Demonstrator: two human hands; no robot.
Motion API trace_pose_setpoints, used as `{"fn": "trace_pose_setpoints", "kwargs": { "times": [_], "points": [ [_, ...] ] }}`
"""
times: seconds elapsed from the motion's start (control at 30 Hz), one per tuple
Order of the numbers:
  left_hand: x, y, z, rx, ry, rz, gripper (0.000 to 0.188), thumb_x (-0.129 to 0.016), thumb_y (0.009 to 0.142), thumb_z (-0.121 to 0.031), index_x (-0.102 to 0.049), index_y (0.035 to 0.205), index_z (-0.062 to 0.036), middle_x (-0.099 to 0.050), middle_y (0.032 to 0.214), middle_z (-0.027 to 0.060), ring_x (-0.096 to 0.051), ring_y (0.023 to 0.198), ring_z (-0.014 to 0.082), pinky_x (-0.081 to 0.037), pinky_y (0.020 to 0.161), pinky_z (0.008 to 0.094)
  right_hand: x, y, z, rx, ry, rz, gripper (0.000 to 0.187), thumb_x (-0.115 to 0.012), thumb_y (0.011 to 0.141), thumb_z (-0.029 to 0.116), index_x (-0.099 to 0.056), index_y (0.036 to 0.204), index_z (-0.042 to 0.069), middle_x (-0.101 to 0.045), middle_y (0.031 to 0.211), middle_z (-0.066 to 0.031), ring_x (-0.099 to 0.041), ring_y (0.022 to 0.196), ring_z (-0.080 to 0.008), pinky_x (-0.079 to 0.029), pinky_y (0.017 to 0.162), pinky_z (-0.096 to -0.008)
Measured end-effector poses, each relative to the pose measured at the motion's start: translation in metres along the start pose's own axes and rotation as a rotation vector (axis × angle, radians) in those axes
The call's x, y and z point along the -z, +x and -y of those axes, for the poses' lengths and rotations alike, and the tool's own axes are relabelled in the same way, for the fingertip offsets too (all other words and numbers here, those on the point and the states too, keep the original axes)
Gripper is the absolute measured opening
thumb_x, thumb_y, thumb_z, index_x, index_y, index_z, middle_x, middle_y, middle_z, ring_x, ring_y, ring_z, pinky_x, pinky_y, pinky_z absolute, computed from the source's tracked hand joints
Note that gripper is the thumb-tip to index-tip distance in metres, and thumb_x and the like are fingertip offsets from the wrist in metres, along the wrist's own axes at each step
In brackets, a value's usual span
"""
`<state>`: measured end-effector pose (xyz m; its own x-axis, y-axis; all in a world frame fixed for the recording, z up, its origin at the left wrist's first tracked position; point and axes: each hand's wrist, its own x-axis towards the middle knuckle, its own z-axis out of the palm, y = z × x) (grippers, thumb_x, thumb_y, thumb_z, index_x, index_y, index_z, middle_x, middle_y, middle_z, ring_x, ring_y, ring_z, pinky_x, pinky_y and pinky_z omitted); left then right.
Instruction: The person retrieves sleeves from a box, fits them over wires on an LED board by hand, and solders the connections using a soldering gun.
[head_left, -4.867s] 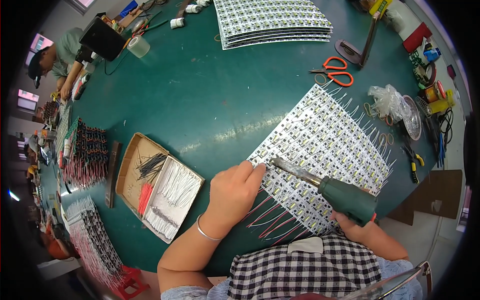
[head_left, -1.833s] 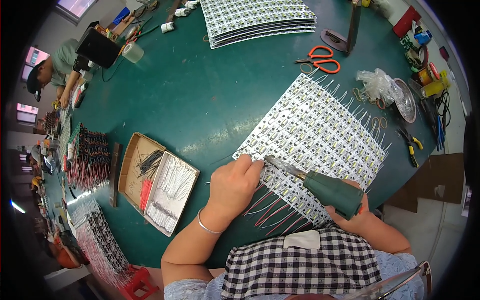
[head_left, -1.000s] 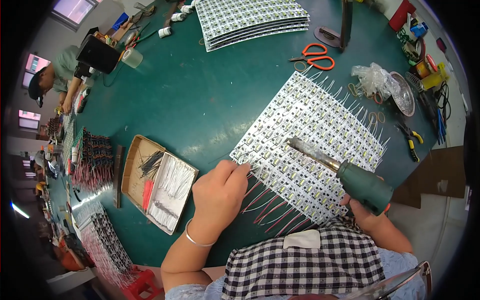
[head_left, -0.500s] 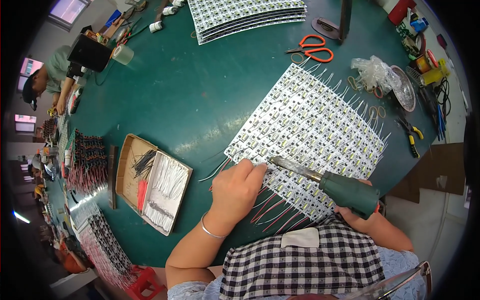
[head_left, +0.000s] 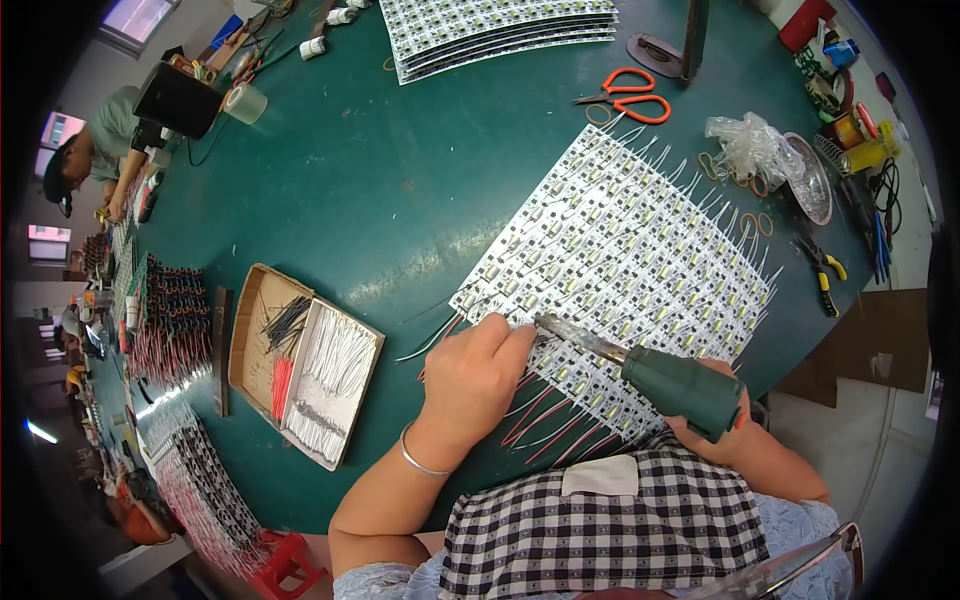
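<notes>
Box of wires near left hand

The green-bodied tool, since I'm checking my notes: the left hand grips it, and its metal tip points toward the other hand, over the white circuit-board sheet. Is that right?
Not quite: the head view shows the right hand gripping the green-bodied tool. Its metal tip does point toward the left hand, over the white circuit-board sheet.
</notes>
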<state>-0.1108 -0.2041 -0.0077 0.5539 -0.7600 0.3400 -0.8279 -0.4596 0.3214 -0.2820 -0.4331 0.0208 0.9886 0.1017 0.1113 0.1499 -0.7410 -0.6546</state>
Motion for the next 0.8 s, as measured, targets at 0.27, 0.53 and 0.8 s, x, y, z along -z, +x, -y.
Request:
{"fn": "trace_pose_setpoints", "kwargs": {
  "times": [0.27, 0.53, 0.8],
  "points": [
    [0.001, 0.001, -0.001, 0.000, 0.005, 0.004, 0.016, -0.062, 0.068, -0.008, -0.064, 0.084, -0.0094, -0.044, 0.067, 0.0021, -0.053, 0.053, 0.0158, -0.042, 0.044, 0.0294, 0.002, -0.002, -0.001, -0.065, 0.263, -0.070, 0.032, -0.059, 0.083, 0.013, -0.057, 0.112, 0.000, -0.063, 0.081, -0.0073, -0.063, 0.068, -0.0177, -0.049, 0.064, -0.0302],
    [0.000, -0.003, -0.002, 0.015, -0.013, -0.027, 0.013, -0.061, 0.070, -0.008, -0.064, 0.083, -0.0101, -0.046, 0.068, 0.0025, -0.054, 0.053, 0.0171, -0.043, 0.045, 0.0299, 0.006, -0.020, -0.002, -0.062, 0.173, -0.097, 0.040, -0.054, 0.087, 0.012, -0.045, 0.123, -0.002, -0.061, 0.081, -0.0096, -0.062, 0.069, -0.0169, -0.051, 0.064, -0.0296],
    [0.049, 0.002, -0.024, 0.100, -0.037, -0.101, 0.025, -0.069, 0.063, 0.004, -0.068, 0.084, -0.0090, -0.056, 0.073, 0.0036, -0.056, 0.055, 0.0182, -0.045, 0.047, 0.0279, 0.015, -0.033, -0.011, -0.153, 0.398, -0.097, 0.039, -0.055, 0.085, 0.010, -0.046, 0.121, -0.003, -0.062, 0.085, -0.0101, -0.063, 0.069, -0.0174, -0.051, 0.066, -0.0299]
  ]
}}
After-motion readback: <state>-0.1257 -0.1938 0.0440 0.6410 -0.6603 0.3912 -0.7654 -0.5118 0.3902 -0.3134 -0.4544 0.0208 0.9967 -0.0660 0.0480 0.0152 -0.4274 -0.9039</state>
